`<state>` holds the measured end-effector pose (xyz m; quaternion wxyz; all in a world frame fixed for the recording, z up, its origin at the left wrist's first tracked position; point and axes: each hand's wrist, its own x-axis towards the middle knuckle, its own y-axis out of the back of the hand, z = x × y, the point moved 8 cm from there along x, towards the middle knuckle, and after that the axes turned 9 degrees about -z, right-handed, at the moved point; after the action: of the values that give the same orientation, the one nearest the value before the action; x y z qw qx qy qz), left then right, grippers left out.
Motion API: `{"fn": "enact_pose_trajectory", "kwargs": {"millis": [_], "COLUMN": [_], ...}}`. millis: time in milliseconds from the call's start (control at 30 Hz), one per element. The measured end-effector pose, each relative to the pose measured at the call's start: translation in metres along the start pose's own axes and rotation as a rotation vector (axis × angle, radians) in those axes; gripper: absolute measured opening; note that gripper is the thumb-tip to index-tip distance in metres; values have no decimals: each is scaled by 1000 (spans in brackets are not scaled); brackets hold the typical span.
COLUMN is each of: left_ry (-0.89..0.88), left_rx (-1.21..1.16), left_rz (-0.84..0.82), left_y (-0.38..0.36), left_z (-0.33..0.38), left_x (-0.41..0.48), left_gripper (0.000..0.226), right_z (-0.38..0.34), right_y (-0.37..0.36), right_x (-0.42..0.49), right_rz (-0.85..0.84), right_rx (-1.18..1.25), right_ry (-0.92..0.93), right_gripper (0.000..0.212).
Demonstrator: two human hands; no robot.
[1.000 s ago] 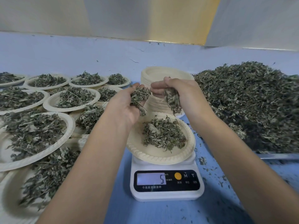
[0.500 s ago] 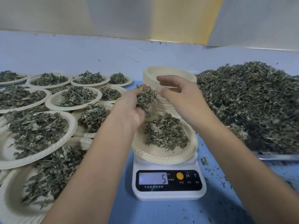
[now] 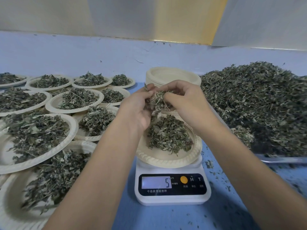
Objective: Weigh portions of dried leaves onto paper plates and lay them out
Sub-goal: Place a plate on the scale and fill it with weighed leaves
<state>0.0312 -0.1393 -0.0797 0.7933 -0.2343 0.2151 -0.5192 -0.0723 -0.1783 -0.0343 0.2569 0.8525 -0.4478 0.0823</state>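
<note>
Over the scale (image 3: 172, 199), left hand (image 3: 136, 112) and right hand (image 3: 189, 105) pinch leaves (image 3: 157, 100), half-masking stacked plates (image 3: 172, 75).

I see my left hand (image 3: 136, 110) and right hand (image 3: 187, 103) meeting above the scale, fingers of both curled round one clump of dried leaves (image 3: 158, 100). Below them a paper plate (image 3: 166, 161) sits on the white kitchen scale (image 3: 172, 188) with a portion of leaves (image 3: 169, 135) on it; the display (image 3: 156, 182) reads 5. Behind my hands stands a stack of empty paper plates (image 3: 172, 77). To the right, a big heap of dried leaves (image 3: 257, 100) lies on a metal tray (image 3: 282, 159). To the left, filled plates (image 3: 33, 138) overlap each other across the blue table (image 3: 166, 218), which has leaf crumbs scattered near the scale.
</note>
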Motion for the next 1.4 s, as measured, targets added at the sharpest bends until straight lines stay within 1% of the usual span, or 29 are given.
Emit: {"fn": "enact_pose_trajectory", "kwargs": {"millis": [133, 267, 333, 433, 500, 633, 733, 900, 967, 1067, 1200, 1300, 1400], "left_ry": [-12, -44, -42, -22, 1, 6, -4, -23, -31, -31, -14, 8, 4], "left_rx": [-42, -107, -111, -63, -56, -165, -141, -137, -164, -188, -172, -164, -199], "left_rz": [44, 68, 68, 88, 101, 70, 57, 72, 70, 68, 62, 54, 49], "left_y": [6, 6, 5, 8, 9, 8, 8, 10, 10, 9, 8, 8, 8], "left_z": [3, 5, 4, 2, 1, 1, 3, 5, 5, 5, 3, 3, 3], "left_x": [2, 1, 1, 1, 1, 0, -1, -3, -4, -4, -4, -5, -5], "left_gripper": [25, 29, 31, 26, 26, 26, 26, 26, 23, 20, 33, 27, 25], "right_z": [-3, -3, -4, -3, -2, -5, -6, -2, -4, -7, -10, -10, -9], "right_y": [-4, -6, -5, -3, -2, 1, 3, 7, 8, 8, 8, 10, 12], "right_x": [-2, -3, -3, -2, -2, -2, -2, -3, -3, -4, -4, -3, -3], "right_rz": [-83, -114, -104, -74, -59, -45, -31, -4, 11, 10, 27, 55, 64], "right_rx": [93, 158, 144, 138, 145, 100, 79, 50, 68, 162, 266, 291, 293], "right_ry": [-24, -56, -50, -38, -42, -24, -16, -38, -19, 2, 37, 43, 39], "right_gripper": [23, 14, 15, 13, 12, 21, 26, 20, 21, 22, 12, 10, 9]}}
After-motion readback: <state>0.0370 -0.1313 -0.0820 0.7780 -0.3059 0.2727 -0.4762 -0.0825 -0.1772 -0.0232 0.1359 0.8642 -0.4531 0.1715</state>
